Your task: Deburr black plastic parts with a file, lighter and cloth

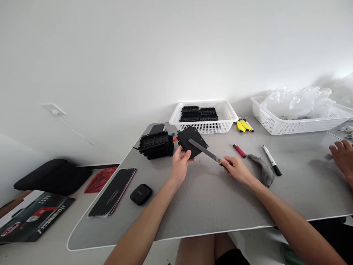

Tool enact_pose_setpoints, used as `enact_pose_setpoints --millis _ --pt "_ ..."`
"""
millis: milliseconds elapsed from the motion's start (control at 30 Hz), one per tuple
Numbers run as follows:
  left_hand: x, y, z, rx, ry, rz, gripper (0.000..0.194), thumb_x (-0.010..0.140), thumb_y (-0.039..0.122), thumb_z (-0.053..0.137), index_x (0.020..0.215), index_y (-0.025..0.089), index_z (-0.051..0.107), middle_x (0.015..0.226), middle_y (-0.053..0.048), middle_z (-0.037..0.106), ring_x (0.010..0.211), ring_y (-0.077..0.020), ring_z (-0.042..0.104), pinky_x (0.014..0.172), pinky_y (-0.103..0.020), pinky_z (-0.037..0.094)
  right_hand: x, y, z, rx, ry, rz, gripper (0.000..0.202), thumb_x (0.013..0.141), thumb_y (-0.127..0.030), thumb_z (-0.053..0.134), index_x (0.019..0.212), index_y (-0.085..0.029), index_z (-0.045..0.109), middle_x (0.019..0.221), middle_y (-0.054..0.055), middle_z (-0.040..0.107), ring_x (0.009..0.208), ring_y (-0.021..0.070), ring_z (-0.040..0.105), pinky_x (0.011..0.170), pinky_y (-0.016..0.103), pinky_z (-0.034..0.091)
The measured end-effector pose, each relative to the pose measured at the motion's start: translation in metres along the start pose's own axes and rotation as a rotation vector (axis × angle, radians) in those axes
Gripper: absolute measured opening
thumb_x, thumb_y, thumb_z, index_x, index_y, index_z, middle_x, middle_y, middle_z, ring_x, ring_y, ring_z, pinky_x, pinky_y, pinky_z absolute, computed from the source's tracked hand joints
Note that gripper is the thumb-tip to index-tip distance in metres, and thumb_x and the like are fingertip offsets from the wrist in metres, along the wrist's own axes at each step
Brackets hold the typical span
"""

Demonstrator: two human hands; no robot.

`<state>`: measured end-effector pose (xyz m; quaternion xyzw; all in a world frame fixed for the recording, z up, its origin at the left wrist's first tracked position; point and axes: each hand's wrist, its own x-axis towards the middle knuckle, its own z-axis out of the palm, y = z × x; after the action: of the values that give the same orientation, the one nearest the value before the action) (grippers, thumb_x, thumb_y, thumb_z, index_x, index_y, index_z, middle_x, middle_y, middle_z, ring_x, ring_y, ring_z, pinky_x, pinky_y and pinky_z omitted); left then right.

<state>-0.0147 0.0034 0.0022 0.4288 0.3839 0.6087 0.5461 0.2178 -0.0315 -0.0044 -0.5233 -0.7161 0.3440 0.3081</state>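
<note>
My left hand (182,162) grips a flat black plastic panel (190,134) with toothed edges by its lower corner, holding it tilted above the table. In my right hand (234,167) is a flat metal file (205,151), gripped by its handle. The file's blade lies across the face of the panel; whether it touches cannot be told. A stack of similar black plastic parts (156,143) stands on the table left of my left hand. More black parts (198,114) sit in a white basket (204,128) behind the panel.
A grey cloth (260,169), a red lighter (239,150) and a marker (271,159) lie right of my right hand. Yellow-handled tools (243,126) rest near a basket (300,127) of plastic bags. A phone (113,193) and black case (141,194) lie left. Another person's hand (342,156) is at right.
</note>
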Motion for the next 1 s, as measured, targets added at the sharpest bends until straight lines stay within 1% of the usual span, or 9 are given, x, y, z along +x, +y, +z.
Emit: enact_pose_setpoints --millis 167,300,400,500,600,767,833,900,1000 --pt "0.000 -0.002 0.001 0.002 0.000 0.005 0.050 0.070 0.036 0.077 0.113 0.019 0.057 0.088 -0.004 0.067 0.067 -0.0135 0.057 0.055 -0.028 0.050 0.002 0.003 -0.003 -0.063 0.007 -0.052 0.048 0.094 -0.054 0.035 0.063 -0.019 0.042 0.055 -0.003 0.045 0.051 0.0108 0.038 0.051 0.025 0.026" --pt "0.002 0.000 -0.001 -0.020 0.038 0.028 0.047 0.070 0.034 0.077 0.109 0.019 0.059 0.080 -0.002 0.065 0.063 -0.0119 0.055 0.055 -0.027 0.050 0.004 0.007 -0.009 -0.094 0.041 -0.052 0.046 0.094 -0.053 0.036 0.063 -0.019 0.044 0.055 -0.003 0.044 0.052 0.0109 0.037 0.051 0.026 0.024" --pt "0.002 0.001 -0.002 -0.028 0.031 0.028 0.045 0.070 0.033 0.077 0.109 0.019 0.059 0.077 -0.001 0.064 0.061 -0.0107 0.053 0.055 -0.027 0.050 0.004 0.009 -0.013 -0.095 0.047 -0.060 0.046 0.094 -0.053 0.036 0.065 -0.019 0.047 0.056 -0.002 0.047 0.051 0.0109 0.038 0.051 0.026 0.026" --pt "0.003 0.002 -0.002 -0.026 0.018 0.032 0.044 0.070 0.033 0.077 0.109 0.019 0.060 0.082 -0.002 0.065 0.062 -0.0108 0.054 0.055 -0.026 0.050 0.004 0.009 -0.013 -0.101 0.039 -0.071 0.045 0.095 -0.051 0.036 0.066 -0.019 0.049 0.056 -0.002 0.048 0.052 0.0110 0.039 0.052 0.026 0.026" --pt "0.003 0.003 -0.003 -0.002 0.027 0.052 0.044 0.070 0.034 0.076 0.108 0.019 0.060 0.081 -0.002 0.064 0.063 -0.0116 0.055 0.055 -0.026 0.051 0.003 0.009 -0.015 -0.127 0.040 -0.066 0.044 0.094 -0.050 0.038 0.066 -0.019 0.050 0.056 -0.002 0.047 0.052 0.0113 0.039 0.052 0.026 0.025" --pt "0.003 0.004 -0.004 0.073 0.019 0.070 0.047 0.073 0.037 0.074 0.114 0.020 0.059 0.082 -0.004 0.065 0.062 -0.0123 0.055 0.054 -0.027 0.052 0.002 0.008 -0.017 -0.131 0.028 -0.065 0.044 0.095 -0.050 0.036 0.069 -0.018 0.054 0.057 -0.002 0.049 0.052 0.0116 0.040 0.051 0.026 0.025" --pt "0.003 0.005 -0.004 0.065 0.014 0.079 0.046 0.073 0.037 0.073 0.114 0.021 0.059 0.086 -0.005 0.066 0.063 -0.0123 0.055 0.053 -0.027 0.053 0.002 0.008 -0.018 -0.132 0.021 -0.072 0.045 0.095 -0.050 0.035 0.069 -0.018 0.054 0.057 -0.002 0.049 0.052 0.0117 0.040 0.051 0.026 0.025" --pt "0.002 0.007 -0.004 0.040 0.033 0.087 0.045 0.073 0.036 0.074 0.113 0.021 0.059 0.087 -0.004 0.065 0.062 -0.0114 0.055 0.052 -0.027 0.053 0.002 0.008 -0.018 -0.143 0.023 -0.072 0.044 0.095 -0.050 0.036 0.070 -0.018 0.055 0.056 -0.002 0.049 0.053 0.0117 0.041 0.051 0.026 0.025" --pt "0.000 0.008 -0.002 0.021 0.052 0.068 0.047 0.071 0.035 0.075 0.113 0.021 0.060 0.088 -0.002 0.065 0.061 -0.0106 0.053 0.050 -0.027 0.054 0.002 0.008 -0.019 -0.161 0.029 -0.073 0.044 0.095 -0.049 0.037 0.069 -0.018 0.054 0.056 -0.002 0.049 0.053 0.0116 0.041 0.052 0.026 0.026"
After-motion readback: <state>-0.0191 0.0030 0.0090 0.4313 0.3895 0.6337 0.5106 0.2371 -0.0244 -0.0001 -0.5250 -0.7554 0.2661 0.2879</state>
